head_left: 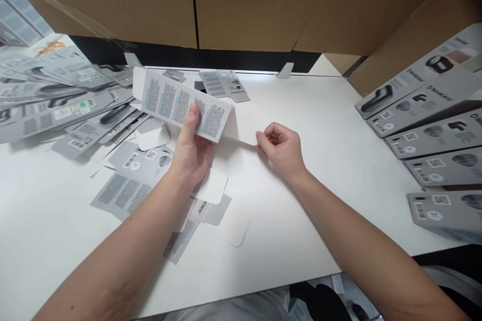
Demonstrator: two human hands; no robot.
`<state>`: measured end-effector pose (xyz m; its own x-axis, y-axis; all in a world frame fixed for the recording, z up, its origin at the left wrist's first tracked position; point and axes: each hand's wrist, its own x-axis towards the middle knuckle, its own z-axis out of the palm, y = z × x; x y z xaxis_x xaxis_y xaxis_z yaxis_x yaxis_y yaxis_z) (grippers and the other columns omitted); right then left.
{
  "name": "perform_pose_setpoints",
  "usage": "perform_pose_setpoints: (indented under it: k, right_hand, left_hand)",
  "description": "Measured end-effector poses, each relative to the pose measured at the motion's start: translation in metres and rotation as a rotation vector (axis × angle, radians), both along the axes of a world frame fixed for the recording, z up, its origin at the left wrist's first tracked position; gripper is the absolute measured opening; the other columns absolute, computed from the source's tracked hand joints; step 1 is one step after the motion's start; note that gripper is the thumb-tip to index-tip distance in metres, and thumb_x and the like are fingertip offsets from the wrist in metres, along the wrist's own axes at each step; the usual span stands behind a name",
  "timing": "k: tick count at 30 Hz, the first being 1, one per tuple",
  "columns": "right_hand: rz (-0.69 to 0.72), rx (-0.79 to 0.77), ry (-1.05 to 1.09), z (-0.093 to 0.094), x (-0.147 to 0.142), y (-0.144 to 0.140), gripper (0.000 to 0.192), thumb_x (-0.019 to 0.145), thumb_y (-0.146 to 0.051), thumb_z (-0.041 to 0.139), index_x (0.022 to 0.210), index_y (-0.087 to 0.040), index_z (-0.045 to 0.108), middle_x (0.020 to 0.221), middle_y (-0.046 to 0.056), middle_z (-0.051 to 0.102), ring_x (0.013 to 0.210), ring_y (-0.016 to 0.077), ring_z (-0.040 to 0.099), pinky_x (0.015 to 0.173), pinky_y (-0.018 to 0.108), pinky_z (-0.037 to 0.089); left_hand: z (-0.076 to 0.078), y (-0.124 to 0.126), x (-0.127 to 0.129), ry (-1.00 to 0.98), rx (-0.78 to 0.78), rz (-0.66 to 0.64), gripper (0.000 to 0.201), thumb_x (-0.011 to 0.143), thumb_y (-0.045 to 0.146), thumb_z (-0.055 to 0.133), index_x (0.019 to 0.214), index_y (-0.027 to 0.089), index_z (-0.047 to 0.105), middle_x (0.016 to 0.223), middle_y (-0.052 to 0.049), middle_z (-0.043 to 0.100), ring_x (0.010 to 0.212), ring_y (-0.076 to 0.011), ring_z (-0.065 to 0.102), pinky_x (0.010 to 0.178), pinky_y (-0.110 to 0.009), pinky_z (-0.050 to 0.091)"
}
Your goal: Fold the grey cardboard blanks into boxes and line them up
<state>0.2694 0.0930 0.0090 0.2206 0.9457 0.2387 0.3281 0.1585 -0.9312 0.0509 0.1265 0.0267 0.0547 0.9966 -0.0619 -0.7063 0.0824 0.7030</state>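
Observation:
My left hand (194, 148) is closed around a grey printed carton (181, 103), its thumb lying on the panel with columns of small text. The carton is partly folded, and its right end is open with a white flap (243, 128) sticking out. At the corner of that flap, my right hand (280, 150) pinches the edge between thumb and fingers. Beneath my left hand and forearm lie several flat carton blanks (131, 188), some with white inner sides up.
A spread pile of flat cartons (64, 105) covers the table's left side. Several formed boxes (444, 130) stand in a row at the right. Brown cardboard panels (259, 5) rise behind the white table (293, 241). Another flat carton (226, 84) lies near the back edge.

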Motion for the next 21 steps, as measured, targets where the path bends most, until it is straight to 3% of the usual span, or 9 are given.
perform_pose_setpoints:
  k: [6,12,16,21]
  right_hand:
    - [-0.065,0.036,-0.028,0.0,0.002,0.001,0.038,0.086,-0.035,0.082,0.067,-0.029,0.049,0.062,-0.004,0.054,0.061,0.0153,0.047,0.058,0.033,0.036]
    - [-0.068,0.04,-0.025,-0.002,0.004,0.002,0.041,0.086,-0.033,0.083,0.068,-0.029,0.047,0.062,-0.004,0.05,0.061,0.0154,0.044,0.057,0.033,0.034]
    - [0.067,0.022,0.092,0.002,0.003,0.0,0.05,0.095,-0.048,0.088,0.072,-0.03,0.048,0.062,-0.005,0.054,0.053,0.016,0.052,0.052,0.033,0.039]
    - [0.308,-0.013,0.234,0.008,0.0,-0.004,0.063,0.099,-0.083,0.087,0.082,-0.028,0.062,0.075,-0.001,0.073,0.051,0.0146,0.062,0.051,0.035,0.048]
  left_hand:
    - [-0.001,-0.006,0.0,0.092,-0.014,-0.108,0.061,0.087,0.068,0.105,0.131,0.03,0.084,0.144,-0.005,0.089,0.158,-0.0387,0.074,0.116,-0.043,0.074]
    - [-0.001,-0.007,0.001,0.122,-0.002,-0.117,0.062,0.089,0.07,0.102,0.133,0.031,0.082,0.145,-0.006,0.088,0.153,-0.04,0.076,0.109,-0.044,0.074]
    - [0.001,-0.004,0.001,0.114,-0.009,-0.057,0.061,0.095,0.076,0.093,0.136,0.033,0.081,0.15,-0.007,0.087,0.16,-0.0416,0.07,0.108,-0.046,0.072]
    - [0.005,-0.002,-0.001,0.118,-0.041,-0.058,0.058,0.099,0.079,0.084,0.135,0.034,0.081,0.159,-0.006,0.083,0.167,-0.0425,0.063,0.106,-0.044,0.071]
